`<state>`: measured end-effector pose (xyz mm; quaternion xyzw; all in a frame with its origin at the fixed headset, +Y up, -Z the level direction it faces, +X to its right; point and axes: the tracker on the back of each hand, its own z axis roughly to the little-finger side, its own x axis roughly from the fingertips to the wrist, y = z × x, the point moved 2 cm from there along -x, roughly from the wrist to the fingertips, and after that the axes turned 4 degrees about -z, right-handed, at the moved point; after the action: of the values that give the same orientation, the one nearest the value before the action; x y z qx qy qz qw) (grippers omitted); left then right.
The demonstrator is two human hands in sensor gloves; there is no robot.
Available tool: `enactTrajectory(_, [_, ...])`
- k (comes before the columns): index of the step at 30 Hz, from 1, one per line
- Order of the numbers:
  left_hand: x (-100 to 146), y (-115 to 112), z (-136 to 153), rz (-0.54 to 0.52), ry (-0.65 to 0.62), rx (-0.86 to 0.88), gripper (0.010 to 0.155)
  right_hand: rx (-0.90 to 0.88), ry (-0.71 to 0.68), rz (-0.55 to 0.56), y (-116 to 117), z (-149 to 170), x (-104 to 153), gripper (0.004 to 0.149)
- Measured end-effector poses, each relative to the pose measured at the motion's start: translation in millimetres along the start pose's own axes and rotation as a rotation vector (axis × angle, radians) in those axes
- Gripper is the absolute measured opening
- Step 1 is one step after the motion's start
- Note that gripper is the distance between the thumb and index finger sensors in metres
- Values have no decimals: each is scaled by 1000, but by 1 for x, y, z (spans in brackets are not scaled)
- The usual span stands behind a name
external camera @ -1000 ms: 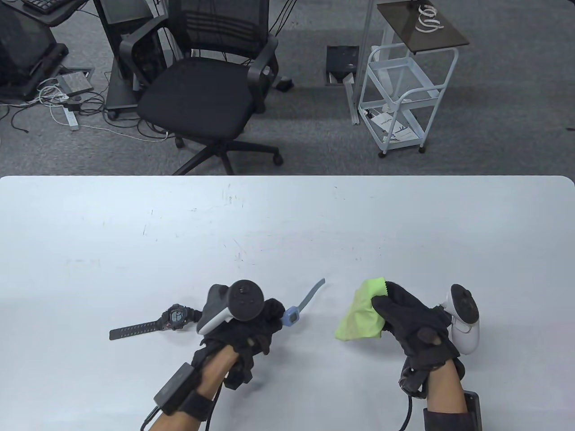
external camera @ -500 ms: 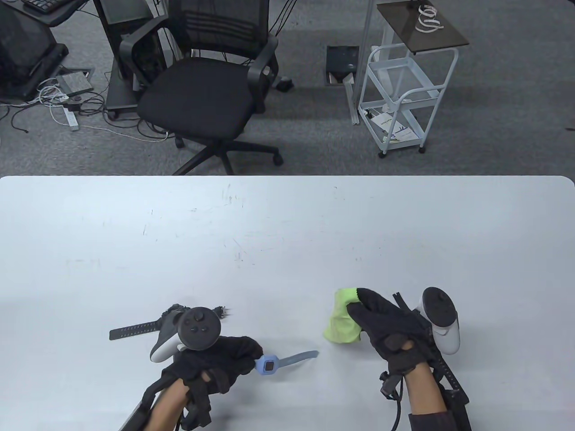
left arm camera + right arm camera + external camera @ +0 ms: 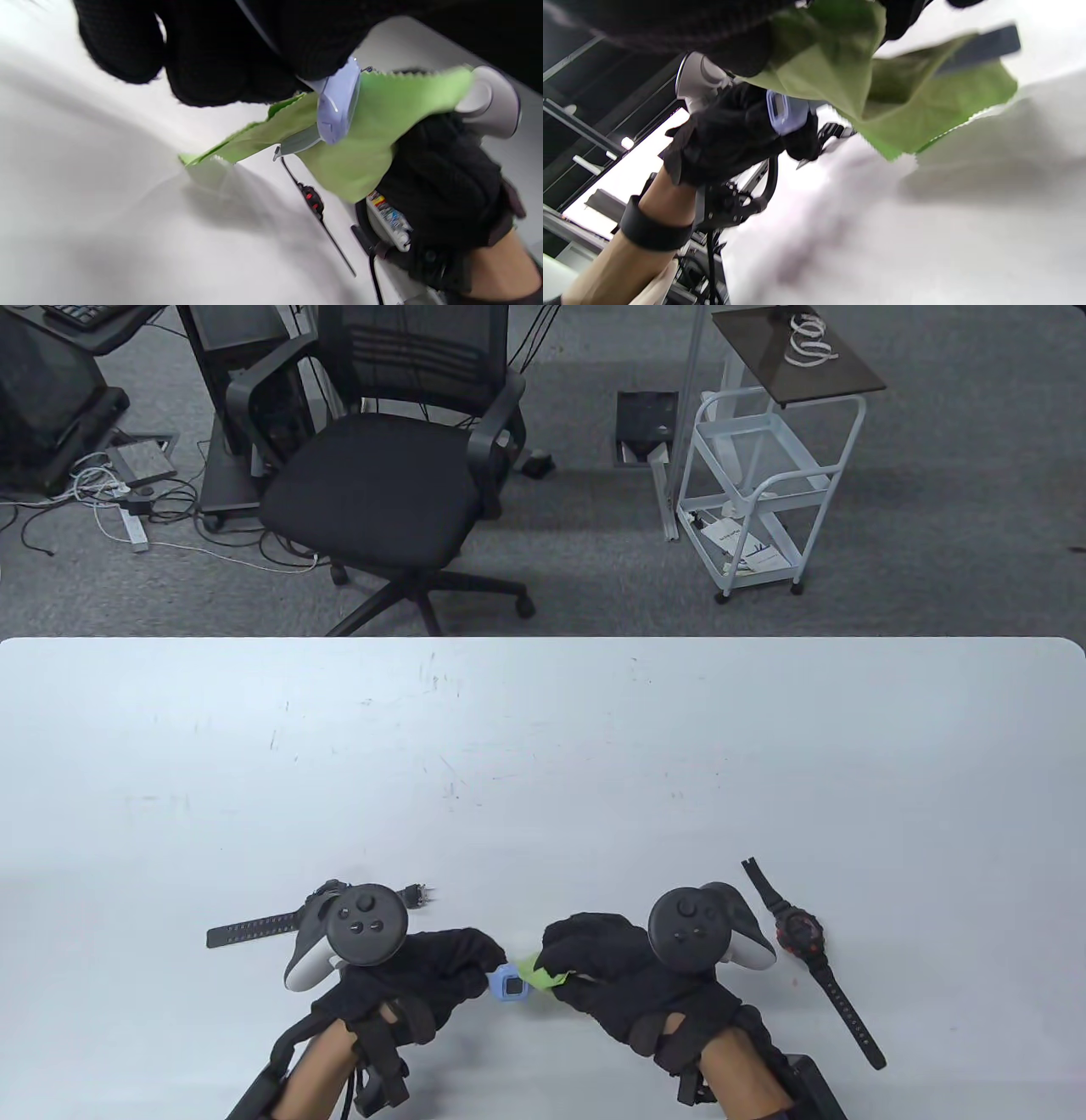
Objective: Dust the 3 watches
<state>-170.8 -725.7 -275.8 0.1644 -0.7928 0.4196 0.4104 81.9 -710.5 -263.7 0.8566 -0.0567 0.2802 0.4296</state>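
Table view: a black watch [image 3: 254, 929] lies on the worktop [image 3: 543, 746] behind the left hand [image 3: 407, 976], which grips the blue watch [image 3: 510, 983]. The right hand [image 3: 628, 976], holding the green cloth [image 3: 543, 971], has moved left to meet it, uncovering a second black watch [image 3: 802, 937] at right.

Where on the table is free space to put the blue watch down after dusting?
Free: the whole far half of the white table, beyond both hands. Crowded: the near strip, with the grey-strap watch beside the left hand, the black-and-red watch beside the right hand, and blue watch and green cloth between them.
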Motion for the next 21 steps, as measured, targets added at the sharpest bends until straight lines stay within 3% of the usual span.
enactTrajectory(4, [1,1,0,-23,-30,27,48,-119,-76,16,0,3,0,66])
enactTrajectory(9, [0,-4,-6,-16,-69,39,48,-143,-35,82,-2,13,0,53])
enactTrajectory(14, [-2,-9,-12,7,-110,102,48,-98,2,0,4,20,-8,81])
enactTrajectory(15, [-2,-9,-12,2,-104,98,48,-114,2,-13,4,22,-10,80])
enactTrajectory(19, [-1,-8,-8,1,-95,95,47,-145,-8,-55,7,23,-15,52])
enactTrajectory(21, [-2,-9,-6,7,-91,102,47,-176,-7,-56,9,26,-16,52])
